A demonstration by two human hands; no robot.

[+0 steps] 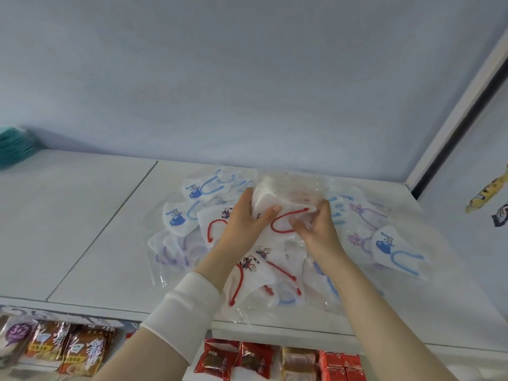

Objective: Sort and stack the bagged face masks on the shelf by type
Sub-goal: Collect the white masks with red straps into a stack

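Observation:
A loose pile of bagged white face masks (277, 276) covers the right half of the white shelf (82, 215). Some have red ear loops, some blue (398, 257), some purple (170, 251). Above the pile both hands hold a bunch of red-loop masks (286, 207) in clear bags. My left hand (244, 218) grips the bunch's left side, thumb on top. My right hand (316, 224) pinches its right side near the red loop. More red-loop masks lie under my wrists.
A teal stack (13, 147) sits at the shelf's far left. The shelf's back wall (247, 78) is pale blue, and a side panel (453, 138) closes the right end. Snack packets (82, 350) and red boxes (341, 364) fill the shelf below.

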